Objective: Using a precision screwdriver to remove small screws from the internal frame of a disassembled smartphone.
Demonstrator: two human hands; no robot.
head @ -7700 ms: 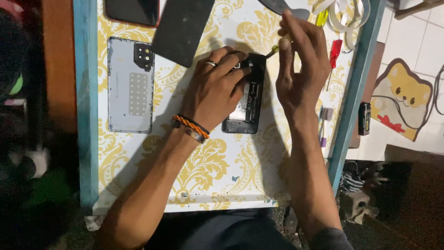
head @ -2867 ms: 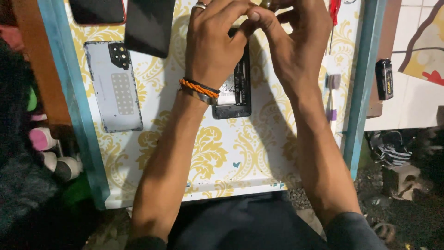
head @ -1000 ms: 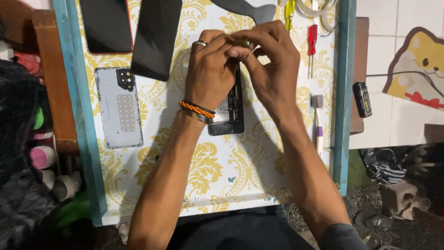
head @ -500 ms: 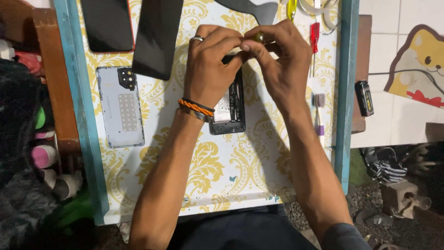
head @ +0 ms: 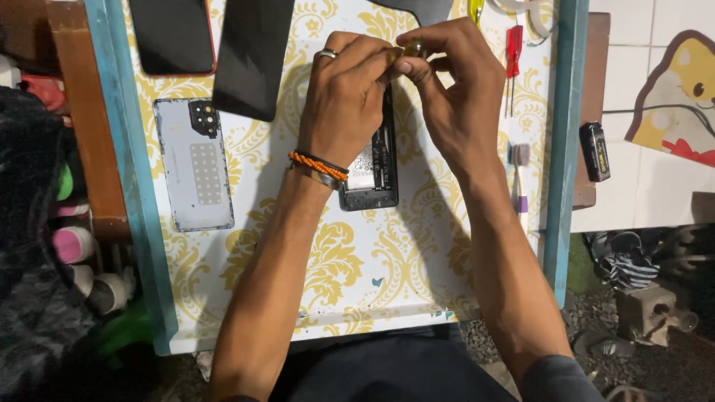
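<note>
Hidden: upper half of the opened black smartphone with exposed internals (head: 372, 175), covered by both hands; only the lower part, with a pale label and dark frame, visible below the left wrist.
Hard to make out: small brassy, rounded object (head: 412, 49) at the meeting fingertips; kind not discernible.
Cut off: dark rectangular screen panel (head: 253, 52), black phone with red edge (head: 173, 33) and dark grey flat piece (head: 421, 9), all running past the top edge.
Left hand (head: 350, 100): over the phone's upper part, silver ring on one finger, orange and black bracelets at the wrist, fingers (head: 372, 52) curled and pressed together towards the right hand's fingertips.
Right hand (head: 450, 93): arched just beside the left, thumb and forefinger pinching the small brassy object above the phone's top end.
Phone relative to fingers: flat on the yellow-patterned white counter with teal border (head: 350, 268), directly beneath the hands, top end under the fingertips; contact with the fingers not discernible.
Left of the hands: pale grey phone back cover with camera cut-out (head: 194, 164), lying apart.
Right of the hands: red-handled screwdriver (head: 514, 59) and purple-tipped brush (head: 519, 179) near the counter's edge.
Beyond the edge: small black rectangular device (head: 594, 151) on a brown ledge.
</note>
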